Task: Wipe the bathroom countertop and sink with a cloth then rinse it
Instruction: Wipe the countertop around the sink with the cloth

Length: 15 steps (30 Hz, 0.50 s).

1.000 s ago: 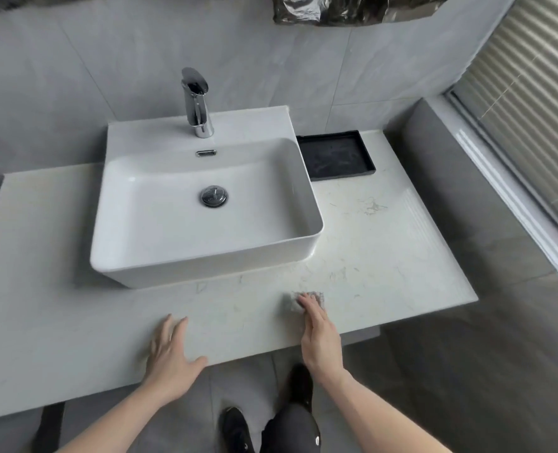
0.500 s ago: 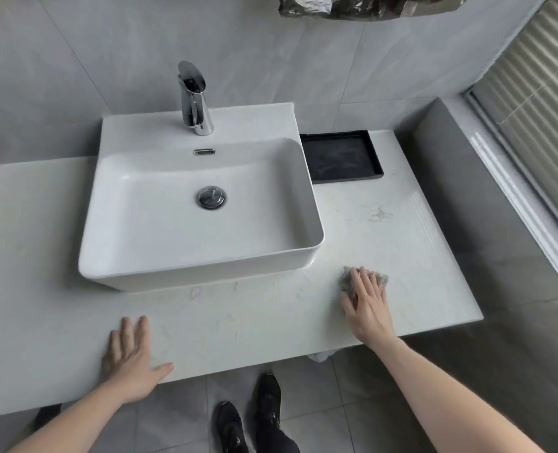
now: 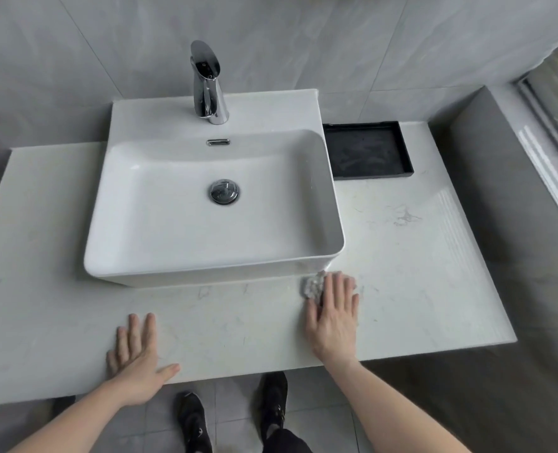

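A small grey cloth (image 3: 313, 285) lies on the pale marble countertop (image 3: 418, 263), just in front of the white sink's (image 3: 114, 256) near right corner. My right hand (image 3: 334, 317) presses flat on the cloth with straight fingers, covering most of it. My left hand (image 3: 137, 358) rests flat on the counter near its front edge, fingers straight, holding nothing. The sink basin is a raised rectangular bowl with a chrome drain (image 3: 224, 191) and a chrome faucet (image 3: 208, 83) at its back.
A black rectangular tray (image 3: 367, 150) sits on the counter right of the sink, against the grey tiled wall. A grey ledge and window blinds run along the right. My black shoes (image 3: 192, 420) stand on the tiled floor below the counter edge.
My right hand slid the cloth right along the counter, then back left toward the sink's front right corner. My left hand stayed flat near the front edge.
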Motion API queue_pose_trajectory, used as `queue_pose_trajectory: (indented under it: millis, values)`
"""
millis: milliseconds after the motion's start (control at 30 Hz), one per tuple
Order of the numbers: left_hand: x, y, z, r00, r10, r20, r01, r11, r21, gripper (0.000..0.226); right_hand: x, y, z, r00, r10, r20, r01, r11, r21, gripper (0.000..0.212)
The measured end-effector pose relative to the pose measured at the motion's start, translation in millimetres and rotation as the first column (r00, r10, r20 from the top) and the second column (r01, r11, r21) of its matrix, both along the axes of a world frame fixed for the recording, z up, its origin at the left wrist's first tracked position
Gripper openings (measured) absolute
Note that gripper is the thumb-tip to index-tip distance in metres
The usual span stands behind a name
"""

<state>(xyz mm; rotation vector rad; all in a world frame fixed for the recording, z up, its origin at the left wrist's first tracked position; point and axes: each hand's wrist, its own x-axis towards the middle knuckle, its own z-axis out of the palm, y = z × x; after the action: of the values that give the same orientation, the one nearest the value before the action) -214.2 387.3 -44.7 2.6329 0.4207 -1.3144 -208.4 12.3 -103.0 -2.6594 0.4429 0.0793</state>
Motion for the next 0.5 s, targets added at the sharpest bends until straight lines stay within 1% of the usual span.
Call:
queue_pose_trajectory:
  millis: [67,167,233,300,400,433,500]
  values:
    - [0.8,-0.1,0.4,1.0,0.001,-0.013,-0.001,1.0,-0.001,0.122,-0.5,42.5,2.6,0.997,0.076,0.032,-0.077,0.996,0.036,0.069]
    - [1.7,0.9,0.0,0.999,-0.009,-0.036,0.009,1.0,-0.006,0.122,-6.2,100.1,3.1,0.961,0.272,0.05,-0.275,0.959,0.066,0.067]
    - [1.4,1.9,-1.2,0.999,-0.016,-0.034,0.016,1.0,-0.01,0.123,-8.8,122.2,-3.9,0.914,0.397,0.089,-0.403,0.912,0.073,0.061]
    - [1.3,3.3,-1.4,0.999,-0.014,-0.029,0.014,1.0,-0.015,0.123,-6.1,124.8,-9.8,0.88,0.457,0.129,-0.471,0.873,0.128,0.06]
    - [1.0,3.4,-0.6,0.999,-0.011,-0.03,0.01,1.0,-0.027,0.123,0.2,98.5,-5.0,0.881,0.434,0.187,-0.469,0.85,0.241,0.06]
    - [1.1,2.8,-0.3,1.0,-0.011,-0.028,0.01,0.999,-0.031,0.123,1.2,84.6,0.0,0.899,0.389,0.2,-0.431,0.862,0.265,0.061]
    - [0.9,2.2,0.3,1.0,0.0,-0.023,-0.001,0.999,-0.04,0.123,0.0,51.7,9.4,0.947,0.25,0.2,-0.3,0.911,0.284,0.063]
